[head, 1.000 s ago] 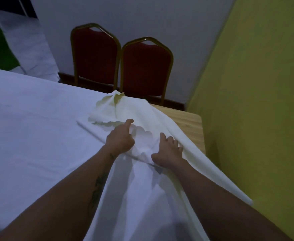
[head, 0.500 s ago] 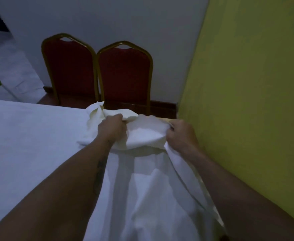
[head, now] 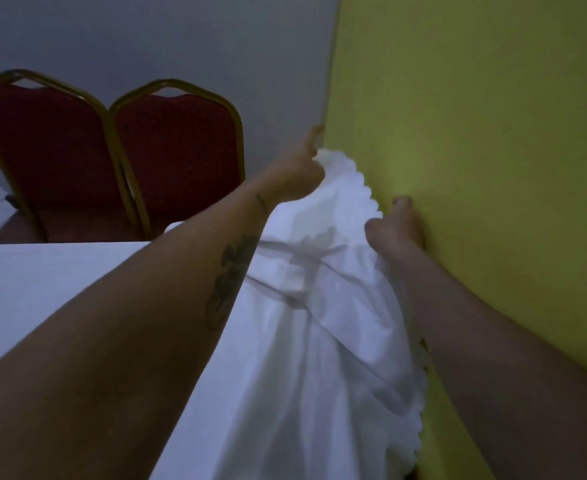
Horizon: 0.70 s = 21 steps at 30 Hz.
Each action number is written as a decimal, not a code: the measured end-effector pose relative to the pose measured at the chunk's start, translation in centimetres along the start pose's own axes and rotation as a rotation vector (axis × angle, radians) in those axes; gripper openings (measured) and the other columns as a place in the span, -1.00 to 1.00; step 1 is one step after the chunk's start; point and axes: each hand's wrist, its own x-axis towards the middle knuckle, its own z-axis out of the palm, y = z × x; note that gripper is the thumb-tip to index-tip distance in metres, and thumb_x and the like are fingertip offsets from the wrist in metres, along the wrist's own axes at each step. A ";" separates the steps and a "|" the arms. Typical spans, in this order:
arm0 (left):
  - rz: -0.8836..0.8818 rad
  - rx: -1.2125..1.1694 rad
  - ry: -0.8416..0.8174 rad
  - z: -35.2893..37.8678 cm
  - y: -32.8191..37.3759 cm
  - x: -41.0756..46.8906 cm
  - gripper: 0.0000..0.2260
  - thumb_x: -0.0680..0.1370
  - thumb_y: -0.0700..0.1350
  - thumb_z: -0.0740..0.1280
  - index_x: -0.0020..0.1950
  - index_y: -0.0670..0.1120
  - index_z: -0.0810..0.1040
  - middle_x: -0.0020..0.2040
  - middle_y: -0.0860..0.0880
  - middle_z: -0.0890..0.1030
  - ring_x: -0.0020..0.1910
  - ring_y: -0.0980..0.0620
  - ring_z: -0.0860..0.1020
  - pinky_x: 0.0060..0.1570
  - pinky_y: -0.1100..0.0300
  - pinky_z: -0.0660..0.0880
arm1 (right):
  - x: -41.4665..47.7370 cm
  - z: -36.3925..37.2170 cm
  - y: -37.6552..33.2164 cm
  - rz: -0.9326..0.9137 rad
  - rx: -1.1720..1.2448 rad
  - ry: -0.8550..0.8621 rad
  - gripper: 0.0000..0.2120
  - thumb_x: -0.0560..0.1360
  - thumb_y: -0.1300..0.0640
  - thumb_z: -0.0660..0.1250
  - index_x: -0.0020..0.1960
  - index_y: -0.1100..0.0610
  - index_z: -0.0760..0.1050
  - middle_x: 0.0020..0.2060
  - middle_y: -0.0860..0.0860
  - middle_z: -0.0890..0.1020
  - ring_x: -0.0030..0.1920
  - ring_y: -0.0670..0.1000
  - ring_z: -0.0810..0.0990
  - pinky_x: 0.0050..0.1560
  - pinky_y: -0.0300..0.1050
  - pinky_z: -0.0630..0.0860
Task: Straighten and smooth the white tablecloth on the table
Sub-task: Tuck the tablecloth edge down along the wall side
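The white tablecloth (head: 320,341) covers the table, flat on the left and creased in long folds on the right. Its scalloped edge is lifted up against the yellow wall. My left hand (head: 299,171) grips the far corner of that edge, raised near where the two walls meet. My right hand (head: 394,230) pinches the scalloped edge closer to me, right against the yellow wall. Both arms stretch forward over the cloth.
A yellow wall (head: 486,133) runs close along the table's right side. A grey wall (head: 164,39) stands behind. Two red chairs with gold frames, one on the left (head: 39,150) and one beside it (head: 177,154), stand at the table's far edge.
Both hands have carried the bunched cloth corner forward and right, from over the table to up against the yellow wall. The bare wooden corner is now covered.
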 end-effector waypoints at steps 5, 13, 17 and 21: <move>-0.091 0.192 -0.028 1.3 -5.0 -3.1 -0.64 0.55 -0.26 0.21 0.33 -0.11 0.52 0.25 -0.17 0.57 0.08 -0.10 0.56 -0.04 0.19 0.54 | -0.4 1.9 -0.2 -0.178 -0.272 -0.084 -0.36 0.38 0.14 0.30 0.43 0.09 0.20 0.32 0.16 0.35 0.31 0.23 0.36 0.19 0.06 0.41; -0.437 0.446 -0.245 1.8 -15.0 -8.8 -0.46 0.53 -0.08 0.32 0.51 0.05 0.29 0.46 -0.20 0.33 0.35 -0.25 0.39 0.32 -0.14 0.43 | -2.5 6.6 4.6 0.111 -0.218 -0.482 -0.53 0.49 0.11 0.15 0.37 0.21 0.37 0.26 0.15 0.51 0.03 0.13 0.49 -0.06 -0.08 0.39; -0.375 0.320 -0.220 2.8 -16.3 -10.0 -0.31 0.57 -0.14 0.33 0.59 0.14 0.05 0.53 -0.17 0.28 0.41 -0.22 0.38 0.31 -0.07 0.45 | -3.2 8.5 7.6 0.080 -0.189 -0.429 -0.69 0.44 0.20 0.21 0.18 0.17 0.42 0.09 0.13 0.54 -0.16 0.05 0.45 -0.30 -0.14 0.33; -0.266 0.209 -0.198 4.7 -14.8 -9.1 -0.34 0.59 -0.24 0.24 0.60 0.08 0.05 0.54 -0.13 0.31 0.44 -0.17 0.37 0.32 -0.01 0.40 | -2.4 8.6 9.0 -0.027 -0.239 -0.322 -0.75 0.39 0.25 0.24 0.06 0.12 0.35 -0.04 0.10 0.52 -0.19 0.10 0.48 -0.30 -0.11 0.35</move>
